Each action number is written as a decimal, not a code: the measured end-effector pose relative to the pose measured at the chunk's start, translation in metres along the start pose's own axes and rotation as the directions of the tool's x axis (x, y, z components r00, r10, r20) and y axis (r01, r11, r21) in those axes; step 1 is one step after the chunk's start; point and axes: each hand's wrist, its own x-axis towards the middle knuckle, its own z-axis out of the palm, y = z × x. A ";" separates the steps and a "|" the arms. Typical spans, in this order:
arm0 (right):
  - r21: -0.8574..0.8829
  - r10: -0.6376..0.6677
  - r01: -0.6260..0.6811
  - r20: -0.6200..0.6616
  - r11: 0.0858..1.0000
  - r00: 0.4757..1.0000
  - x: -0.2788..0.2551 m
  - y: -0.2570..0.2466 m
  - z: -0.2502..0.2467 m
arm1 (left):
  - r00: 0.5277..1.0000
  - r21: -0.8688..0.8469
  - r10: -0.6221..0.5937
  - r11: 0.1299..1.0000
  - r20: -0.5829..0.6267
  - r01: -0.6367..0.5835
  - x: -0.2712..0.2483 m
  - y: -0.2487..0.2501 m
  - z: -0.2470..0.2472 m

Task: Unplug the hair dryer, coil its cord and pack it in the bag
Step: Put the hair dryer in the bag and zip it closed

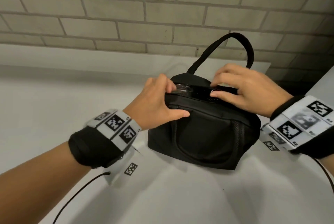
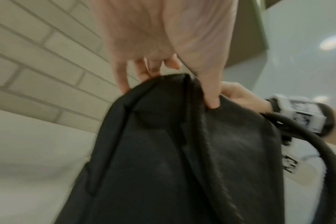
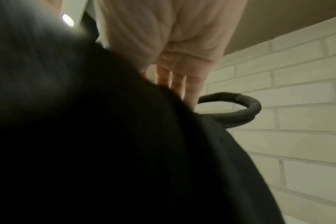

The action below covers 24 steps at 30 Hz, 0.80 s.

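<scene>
While the left hand [image 1: 159,101] pinches the bag [image 1: 202,133] top, the right hand's [image 1: 245,88] curled grip pinches its opening.

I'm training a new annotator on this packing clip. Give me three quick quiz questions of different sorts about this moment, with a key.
1. True or false: both hands are at the top opening of the black bag.
2. Multiple choice: the bag's far handle is A) gripped by the right hand, B) standing up free, C) tucked inside.
3. Fill in: the left hand holds the bag's ____ end, as the person sees it.

Key: 1 true. 2 B. 3 left. A shiny dark thing shows in the opening, probably the hair dryer.
</scene>
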 end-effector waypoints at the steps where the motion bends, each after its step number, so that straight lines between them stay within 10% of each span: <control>1: 0.016 0.039 -0.038 -0.051 0.999 0.998 -0.003 0.001 -0.004 | 1.000 -0.085 -0.012 0.996 0.018 0.014 -0.001 -0.002 -0.005; 4: 0.238 0.191 -0.166 -0.085 0.957 0.978 -0.022 0.009 -0.017 | 0.991 -0.317 -0.129 0.942 -0.041 0.110 -0.005 -0.017 -0.020; 11: 0.395 0.336 -0.573 0.524 0.719 0.783 -0.073 0.036 -0.012 | 0.932 -0.375 -0.326 0.854 0.156 0.361 -0.025 -0.055 -0.008; 19: 0.728 0.236 -0.590 0.541 0.349 0.807 -0.065 0.031 -0.005 | 0.921 -0.349 -0.362 0.853 0.142 0.388 -0.014 -0.050 0.007; 24: 0.783 0.317 -0.512 0.415 0.352 0.853 -0.063 0.031 0.005 | 0.923 -0.326 -0.362 0.863 0.131 0.385 -0.015 -0.051 0.004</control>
